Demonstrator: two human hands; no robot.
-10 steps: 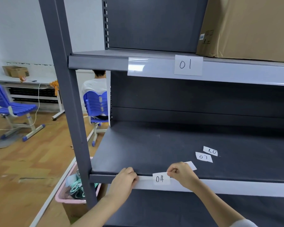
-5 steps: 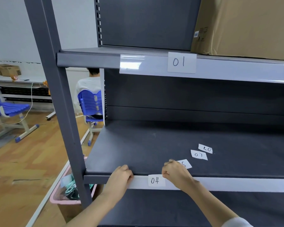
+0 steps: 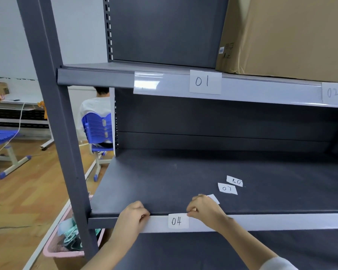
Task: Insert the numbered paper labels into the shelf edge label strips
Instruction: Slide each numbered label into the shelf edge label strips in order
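In the head view, a grey metal shelving unit (image 3: 53,121) is seen from close in front. Along the front edge of the middle shelf (image 3: 183,184) a clear label strip (image 3: 271,222) is fitted, and the paper label marked 04 (image 3: 178,221) is seated in it, near the strip's left end. The left hand (image 3: 133,217) is curled over the strip's left end, fingers hooked on its top lip. The right hand (image 3: 204,210) is placed just right of the 04 label, its fingertips (image 3: 190,212) pinched at the label's upper right corner.

On the shelf surface behind the right hand, a loose label (image 3: 214,198) is partly hidden by the knuckles; its number cannot be read. Further back, the 07 label (image 3: 227,188) and another label (image 3: 235,181), lying turned round, are set just beside each other.

On the upper shelf's strip (image 3: 261,90), labels 01 (image 3: 205,82) and 02 (image 3: 334,92) are already held. A cardboard box (image 3: 291,36) is stood on that shelf at the right.
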